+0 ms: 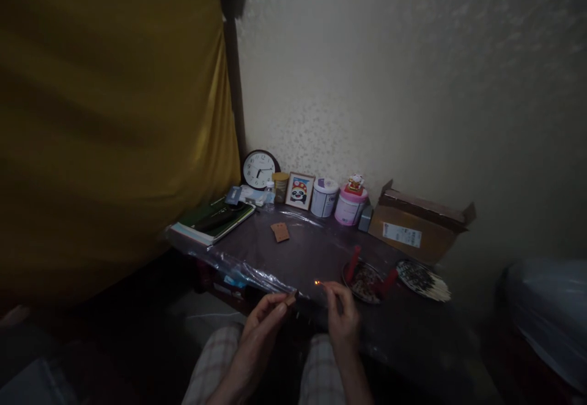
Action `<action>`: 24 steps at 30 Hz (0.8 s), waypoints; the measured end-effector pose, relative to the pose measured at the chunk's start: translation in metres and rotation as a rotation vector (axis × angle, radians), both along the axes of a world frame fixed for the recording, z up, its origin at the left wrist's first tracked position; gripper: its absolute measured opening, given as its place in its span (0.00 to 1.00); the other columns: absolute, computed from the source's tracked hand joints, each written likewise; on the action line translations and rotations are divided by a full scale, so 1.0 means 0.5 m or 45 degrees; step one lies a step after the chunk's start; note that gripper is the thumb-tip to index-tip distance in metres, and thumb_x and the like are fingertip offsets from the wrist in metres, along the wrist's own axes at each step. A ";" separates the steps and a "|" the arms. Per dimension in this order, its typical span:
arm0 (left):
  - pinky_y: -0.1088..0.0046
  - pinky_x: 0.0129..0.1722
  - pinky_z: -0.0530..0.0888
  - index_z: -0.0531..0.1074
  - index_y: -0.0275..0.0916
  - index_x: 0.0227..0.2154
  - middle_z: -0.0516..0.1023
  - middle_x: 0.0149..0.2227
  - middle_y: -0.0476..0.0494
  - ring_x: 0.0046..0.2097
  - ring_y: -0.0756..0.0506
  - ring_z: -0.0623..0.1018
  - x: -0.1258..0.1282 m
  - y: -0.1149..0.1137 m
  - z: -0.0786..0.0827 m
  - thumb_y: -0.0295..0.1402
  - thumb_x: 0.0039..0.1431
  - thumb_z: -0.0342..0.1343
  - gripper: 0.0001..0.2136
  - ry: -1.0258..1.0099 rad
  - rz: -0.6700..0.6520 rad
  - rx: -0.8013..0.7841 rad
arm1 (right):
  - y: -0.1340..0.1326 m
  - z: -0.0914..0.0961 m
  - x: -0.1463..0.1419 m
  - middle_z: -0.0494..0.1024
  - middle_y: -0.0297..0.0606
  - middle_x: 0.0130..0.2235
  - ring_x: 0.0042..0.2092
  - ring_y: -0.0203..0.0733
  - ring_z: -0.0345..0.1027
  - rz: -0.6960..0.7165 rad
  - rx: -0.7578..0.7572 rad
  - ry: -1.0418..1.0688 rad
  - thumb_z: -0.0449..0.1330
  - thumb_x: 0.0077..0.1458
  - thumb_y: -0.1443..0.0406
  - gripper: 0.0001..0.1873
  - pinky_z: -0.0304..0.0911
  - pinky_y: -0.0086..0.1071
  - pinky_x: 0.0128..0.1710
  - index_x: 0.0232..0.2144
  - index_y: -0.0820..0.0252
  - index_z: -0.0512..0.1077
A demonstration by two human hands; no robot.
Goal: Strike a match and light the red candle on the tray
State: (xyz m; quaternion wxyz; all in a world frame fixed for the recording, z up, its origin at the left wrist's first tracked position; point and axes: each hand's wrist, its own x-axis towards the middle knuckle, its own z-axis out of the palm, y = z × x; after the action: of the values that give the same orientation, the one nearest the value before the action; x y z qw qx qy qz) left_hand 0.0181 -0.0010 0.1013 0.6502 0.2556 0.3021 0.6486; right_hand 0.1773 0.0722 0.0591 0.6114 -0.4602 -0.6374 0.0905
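My right hand (342, 312) pinches a match (321, 283) whose tip glows orange, just above the table's front edge. To its left, my left hand (266, 325) is closed on a small matchbox (290, 300). Beyond my right hand, a dish (365, 282) holds dark bits, with one red candle (353, 264) standing in it and another red candle (387, 282) leaning at its right side. Right of the dish lies a plate (415, 278) heaped with matchsticks, many of them blackened.
On the plastic-covered table (247, 252) lie brown cards (280, 232) and green books (213, 221). Along the wall stand a clock (259, 169), a framed panda picture (299, 191), a white tub (324, 198), a pink tub (351, 205) and a cardboard box (413, 224). A yellow curtain (114, 117) hangs left.
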 end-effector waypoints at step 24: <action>0.63 0.52 0.63 0.76 0.39 0.34 0.77 0.40 0.42 0.47 0.41 0.71 -0.026 -0.022 0.002 0.34 0.49 0.61 0.09 0.208 0.088 -0.116 | 0.017 0.025 0.077 0.75 0.37 0.32 0.37 0.41 0.69 -0.215 0.163 0.098 0.58 0.53 0.62 0.08 0.67 0.35 0.38 0.27 0.58 0.73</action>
State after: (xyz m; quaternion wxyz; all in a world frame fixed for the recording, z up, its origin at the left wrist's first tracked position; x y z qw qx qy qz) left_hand 0.0052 -0.0119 0.1024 0.6115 0.2672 0.3921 0.6332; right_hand 0.2157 0.0805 0.0717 0.6690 -0.4685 -0.5768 0.0157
